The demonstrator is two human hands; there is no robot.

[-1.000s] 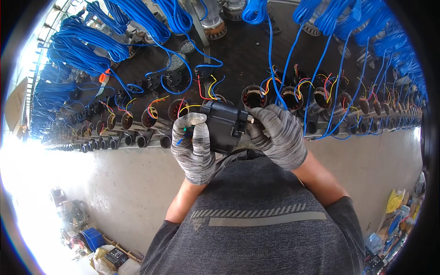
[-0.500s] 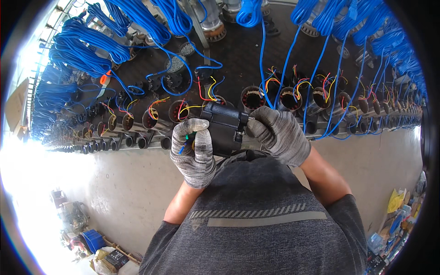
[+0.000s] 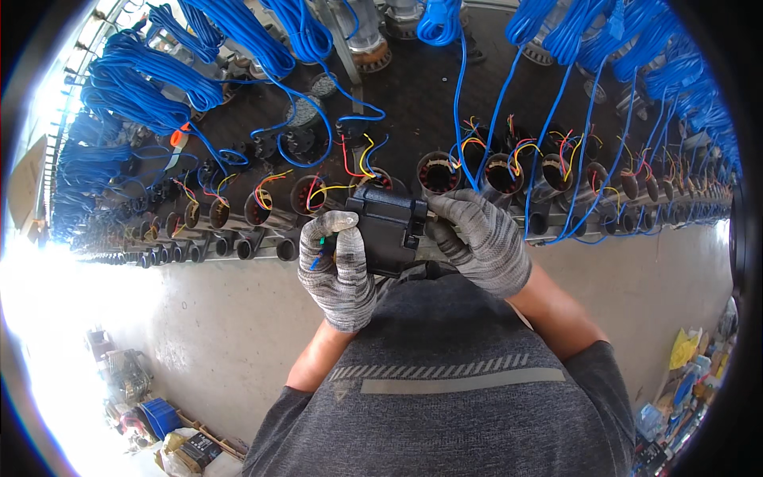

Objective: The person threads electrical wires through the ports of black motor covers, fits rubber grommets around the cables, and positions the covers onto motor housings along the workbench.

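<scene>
In front of my chest, my left hand (image 3: 339, 274), in a grey knitted glove, grips the left end of a black plastic box (image 3: 381, 238). Short green and blue wire ends (image 3: 316, 261) poke out beside its fingers. My right hand (image 3: 481, 238), gloved the same way, is closed at the box's right edge, thumb and forefinger pinched together. Whatever small part lies between those fingertips is mostly hidden. Just beyond the box stands a metal motor tube (image 3: 438, 173), with copper windings inside and coloured wires near its mouth.
A dark workbench (image 3: 413, 95) curves across the far side, lined with more open tubes (image 3: 503, 175). Coiled blue cables (image 3: 556, 32) hang over it. An orange-handled tool (image 3: 180, 137) lies at left. Boxes and bags (image 3: 187, 449) sit on the concrete floor (image 3: 230, 318).
My right hand has shifted slightly down, its fingers still at the box's right edge. The box has tilted a little in my left hand, which keeps its grip.
</scene>
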